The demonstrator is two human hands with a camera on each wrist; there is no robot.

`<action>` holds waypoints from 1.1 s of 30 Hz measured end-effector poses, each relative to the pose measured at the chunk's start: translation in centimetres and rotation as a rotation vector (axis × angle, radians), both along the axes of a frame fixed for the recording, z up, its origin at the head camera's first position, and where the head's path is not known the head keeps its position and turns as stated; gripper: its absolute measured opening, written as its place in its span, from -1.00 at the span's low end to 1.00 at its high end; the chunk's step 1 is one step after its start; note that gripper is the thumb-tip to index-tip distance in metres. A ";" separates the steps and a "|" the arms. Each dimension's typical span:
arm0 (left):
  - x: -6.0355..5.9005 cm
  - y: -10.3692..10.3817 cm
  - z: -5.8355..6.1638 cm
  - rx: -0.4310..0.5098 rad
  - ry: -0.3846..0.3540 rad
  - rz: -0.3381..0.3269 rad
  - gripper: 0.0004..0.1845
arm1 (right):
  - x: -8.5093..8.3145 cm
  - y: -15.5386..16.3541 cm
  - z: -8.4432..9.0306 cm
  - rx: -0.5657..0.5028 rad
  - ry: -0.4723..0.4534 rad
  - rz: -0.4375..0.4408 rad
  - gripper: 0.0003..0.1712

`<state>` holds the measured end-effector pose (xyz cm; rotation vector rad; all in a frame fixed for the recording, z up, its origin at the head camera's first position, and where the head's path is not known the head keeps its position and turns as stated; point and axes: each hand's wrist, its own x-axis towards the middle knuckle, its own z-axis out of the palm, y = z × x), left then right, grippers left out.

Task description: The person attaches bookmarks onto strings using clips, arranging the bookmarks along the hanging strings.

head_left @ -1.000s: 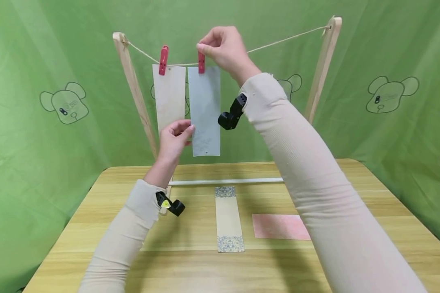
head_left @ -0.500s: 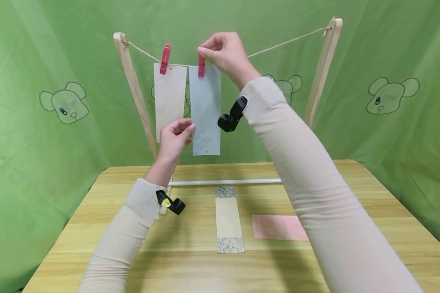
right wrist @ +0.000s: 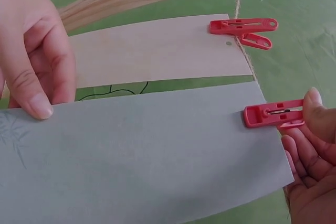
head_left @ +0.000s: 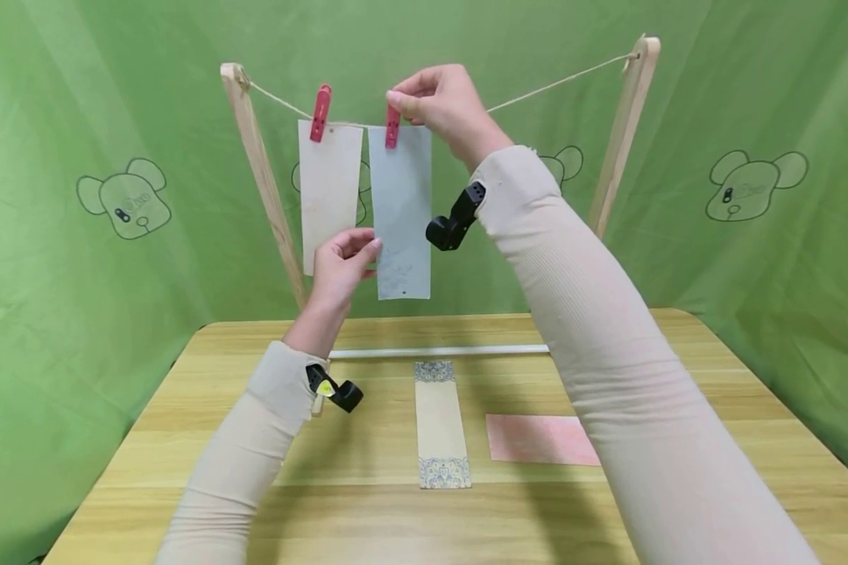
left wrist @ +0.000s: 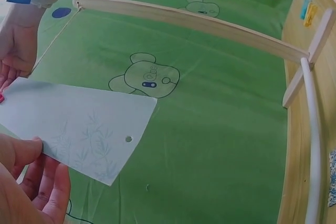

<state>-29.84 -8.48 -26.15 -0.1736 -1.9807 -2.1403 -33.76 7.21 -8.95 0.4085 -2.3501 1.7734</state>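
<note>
The grey-blue card [head_left: 401, 212] hangs from the string [head_left: 558, 78] under a red peg [head_left: 392, 127] — it has slid a little to the right. The right hand [head_left: 441, 102] still pinches the peg; the left hand [head_left: 342, 263] still pinches the card's edge — hanging looks almost done.

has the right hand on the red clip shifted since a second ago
Yes. The right hand with the red clip has dropped slightly and drifted right, judged against the left wooden post.
</note>
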 end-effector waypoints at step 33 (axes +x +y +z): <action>-0.3 -0.3 -1.3 0.020 -0.044 -0.021 -0.76 | 2.9 3.3 -0.5 -0.096 0.036 0.137 -0.57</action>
